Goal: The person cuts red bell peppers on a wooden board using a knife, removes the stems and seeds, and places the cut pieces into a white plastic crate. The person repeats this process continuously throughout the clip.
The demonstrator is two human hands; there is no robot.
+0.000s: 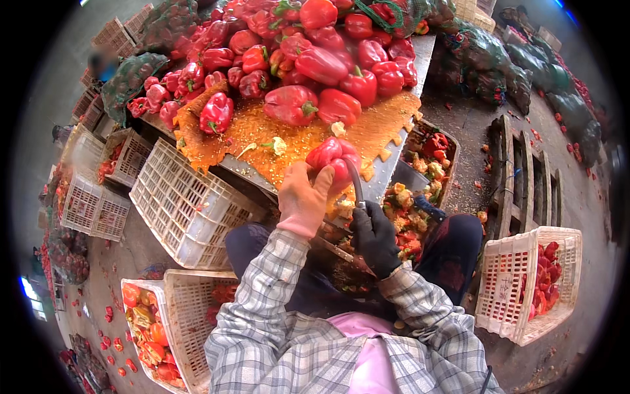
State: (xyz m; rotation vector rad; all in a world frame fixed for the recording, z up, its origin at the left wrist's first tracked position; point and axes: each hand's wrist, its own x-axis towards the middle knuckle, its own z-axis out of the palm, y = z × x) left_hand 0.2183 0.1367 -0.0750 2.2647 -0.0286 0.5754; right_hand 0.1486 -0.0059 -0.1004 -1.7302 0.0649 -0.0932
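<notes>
My left hand (304,197), in an orange glove, grips a red bell pepper (330,156) over the near edge of the table. In my black-gloved right hand (376,239) is a knife with a curved blade (355,182). The blade lies against the pepper's right side; its tip is hard to make out. Beneath the pepper spreads an orange foam mat (256,130), strewn with seeds. A cut pepper core (279,146) and a smaller one (337,129) lie on it. Just beyond, whole red peppers (320,66) are heaped up.
A bin of pepper scraps (433,170) sits below the table's right side. White plastic crates (187,207) stand at left, one holding cut peppers (152,340). Another crate (507,285) with red pieces is at right, near a wooden pallet (524,177). Mesh sacks (480,54) line the back.
</notes>
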